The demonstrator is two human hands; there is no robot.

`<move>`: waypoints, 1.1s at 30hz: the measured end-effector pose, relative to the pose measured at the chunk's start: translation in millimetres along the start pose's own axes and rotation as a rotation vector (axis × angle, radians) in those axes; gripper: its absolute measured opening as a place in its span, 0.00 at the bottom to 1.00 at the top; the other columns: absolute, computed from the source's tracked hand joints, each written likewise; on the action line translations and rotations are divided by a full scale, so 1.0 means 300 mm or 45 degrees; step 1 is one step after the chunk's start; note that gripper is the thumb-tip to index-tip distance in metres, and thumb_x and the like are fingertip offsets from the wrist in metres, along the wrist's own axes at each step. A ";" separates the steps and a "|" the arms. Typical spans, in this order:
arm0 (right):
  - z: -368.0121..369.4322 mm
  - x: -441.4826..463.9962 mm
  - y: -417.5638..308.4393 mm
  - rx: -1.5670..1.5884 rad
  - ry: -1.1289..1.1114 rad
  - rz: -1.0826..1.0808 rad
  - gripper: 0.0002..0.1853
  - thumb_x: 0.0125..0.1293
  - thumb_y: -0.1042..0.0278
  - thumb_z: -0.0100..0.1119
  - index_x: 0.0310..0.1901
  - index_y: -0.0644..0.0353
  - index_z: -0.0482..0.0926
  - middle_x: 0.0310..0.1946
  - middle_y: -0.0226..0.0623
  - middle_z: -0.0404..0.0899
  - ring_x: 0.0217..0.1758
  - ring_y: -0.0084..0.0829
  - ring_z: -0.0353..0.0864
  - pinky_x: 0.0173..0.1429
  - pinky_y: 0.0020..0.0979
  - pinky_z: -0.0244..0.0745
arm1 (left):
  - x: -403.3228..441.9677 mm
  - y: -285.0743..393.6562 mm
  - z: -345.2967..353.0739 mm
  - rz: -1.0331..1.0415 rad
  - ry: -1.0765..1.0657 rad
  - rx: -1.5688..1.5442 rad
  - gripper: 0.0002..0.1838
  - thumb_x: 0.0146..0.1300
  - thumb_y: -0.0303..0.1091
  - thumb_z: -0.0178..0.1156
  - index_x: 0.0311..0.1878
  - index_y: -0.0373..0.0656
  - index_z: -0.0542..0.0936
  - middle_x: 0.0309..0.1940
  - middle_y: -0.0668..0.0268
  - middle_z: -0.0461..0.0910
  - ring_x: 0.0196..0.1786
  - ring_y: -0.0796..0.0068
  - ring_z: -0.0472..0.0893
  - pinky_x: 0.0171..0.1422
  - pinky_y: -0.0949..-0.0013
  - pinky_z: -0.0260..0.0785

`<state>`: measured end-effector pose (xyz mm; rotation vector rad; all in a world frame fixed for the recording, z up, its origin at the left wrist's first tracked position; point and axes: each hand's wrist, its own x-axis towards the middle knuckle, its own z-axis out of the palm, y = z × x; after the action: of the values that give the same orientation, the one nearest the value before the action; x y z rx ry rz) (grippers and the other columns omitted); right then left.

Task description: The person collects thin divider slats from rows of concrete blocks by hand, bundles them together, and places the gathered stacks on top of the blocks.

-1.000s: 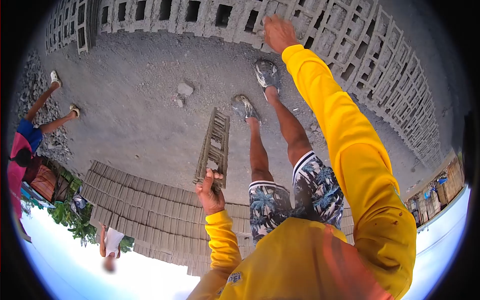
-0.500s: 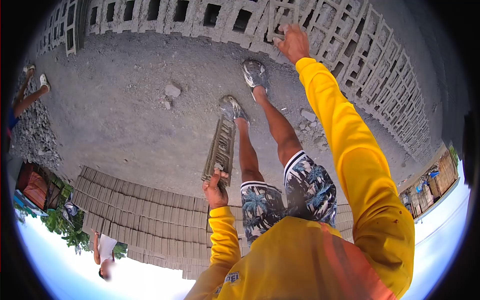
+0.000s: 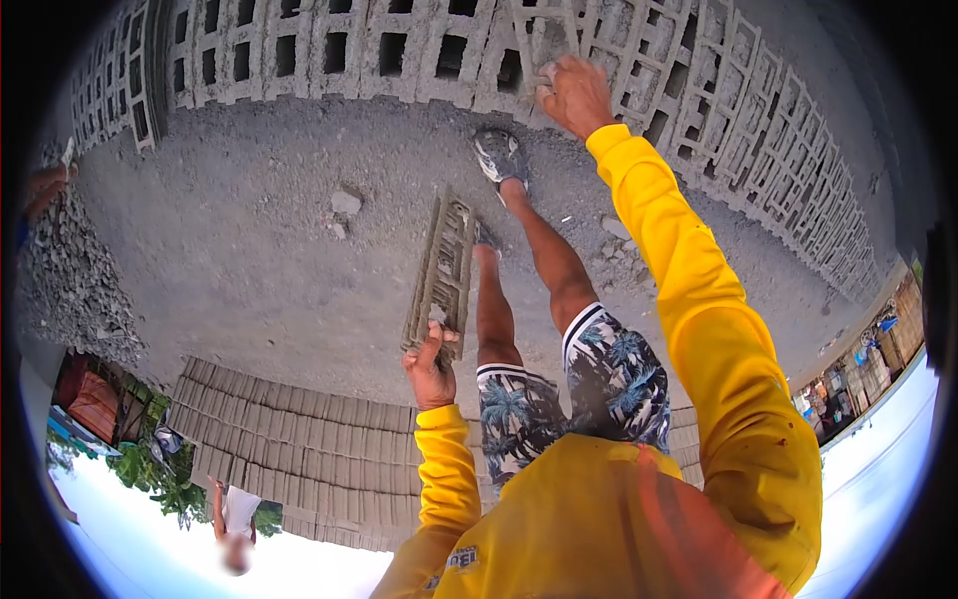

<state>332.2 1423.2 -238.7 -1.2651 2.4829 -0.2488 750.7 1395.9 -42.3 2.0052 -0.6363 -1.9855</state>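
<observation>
One oblong grey concrete block [image 3: 431, 270], centre, is clamped in left hand [image 3: 431, 374] | right hand [image 3: 579, 97] touches grey hollow-block row [image 3: 422, 60], top | grip unclear

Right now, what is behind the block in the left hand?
Grey ground shows around the block, and part of the left shoe beside it. The block covers the rest of that shoe and most ground directly behind.

Left hand [image 3: 431, 371] grips a hollow block [image 3: 429, 275]; right hand [image 3: 579, 97] touches another block [image 3: 548, 42].
</observation>
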 end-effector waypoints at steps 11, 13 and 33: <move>0.062 -0.059 0.066 -0.261 -0.062 0.062 0.15 0.58 0.63 0.66 0.47 0.55 0.87 0.44 0.39 0.79 0.54 0.41 0.76 0.56 0.45 0.66 | 0.023 -0.052 -0.023 -0.099 0.154 0.049 0.10 0.61 0.28 0.69 0.43 0.35 0.83 0.30 0.62 0.84 0.33 0.71 0.83 0.44 0.69 0.76; 0.034 -0.056 0.073 -0.237 -0.047 0.066 0.16 0.57 0.63 0.66 0.47 0.54 0.87 0.47 0.39 0.79 0.55 0.41 0.77 0.57 0.46 0.66 | 0.013 -0.041 -0.017 -0.123 0.152 0.050 0.09 0.60 0.27 0.70 0.42 0.36 0.83 0.29 0.62 0.84 0.33 0.72 0.82 0.41 0.70 0.74; -0.139 -0.085 0.271 -0.500 -0.592 -0.174 0.17 0.58 0.61 0.68 0.49 0.57 0.84 0.51 0.39 0.83 0.56 0.43 0.81 0.62 0.45 0.67 | 0.043 -0.068 -0.047 -0.153 0.075 0.041 0.11 0.61 0.27 0.68 0.45 0.35 0.83 0.31 0.62 0.84 0.36 0.72 0.83 0.47 0.70 0.74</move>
<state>269.5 1491.7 -219.3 -1.4436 2.1008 0.4737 767.0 1405.9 -62.7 2.1599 -0.5503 -1.9856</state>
